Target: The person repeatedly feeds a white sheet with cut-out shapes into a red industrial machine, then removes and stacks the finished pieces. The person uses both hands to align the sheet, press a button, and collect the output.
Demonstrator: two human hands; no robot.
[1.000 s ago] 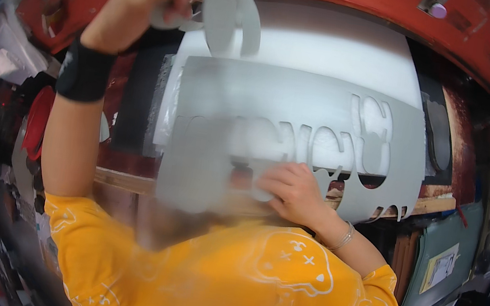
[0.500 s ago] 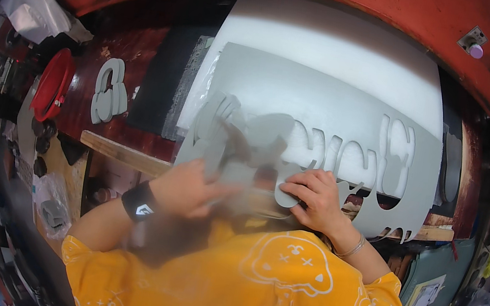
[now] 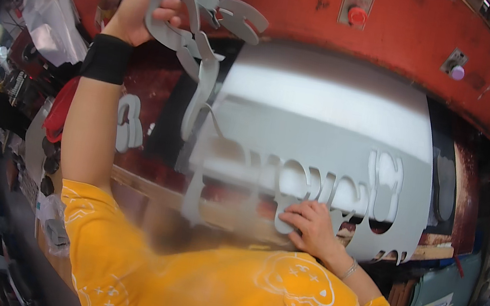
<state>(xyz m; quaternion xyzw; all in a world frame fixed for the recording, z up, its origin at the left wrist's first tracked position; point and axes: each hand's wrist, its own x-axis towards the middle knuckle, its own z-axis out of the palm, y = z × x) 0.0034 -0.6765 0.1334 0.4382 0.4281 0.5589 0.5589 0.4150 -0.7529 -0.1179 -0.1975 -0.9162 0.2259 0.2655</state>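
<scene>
Raised at the upper left, my left hand (image 3: 141, 8) is closed around a dangling, curved strip of grey cut-out sheet scrap (image 3: 207, 77). The strip bends and hangs down toward the bench. My right hand (image 3: 317, 228) is at the near edge of a large grey sheet (image 3: 323, 140), its fingers closed over a rounded tongue of it. Rows of curved cut-outs run through the near half of that sheet. It lies on a white board (image 3: 330, 90). The scrap's lower end hangs near the sheet's left side.
A red machine beam (image 3: 284, 16) with a red button (image 3: 357, 16) and a purple knob (image 3: 457, 72) spans the far side. Grey curved cut pieces (image 3: 134, 131) lie on the dark red bench at left, near a red round object (image 3: 58, 116). A green panel (image 3: 435, 286) stands at lower right.
My left hand has swung up and away to the upper left, carrying the grey scrap off the sheet's left part. My right hand stays at the sheet's near edge.
</scene>
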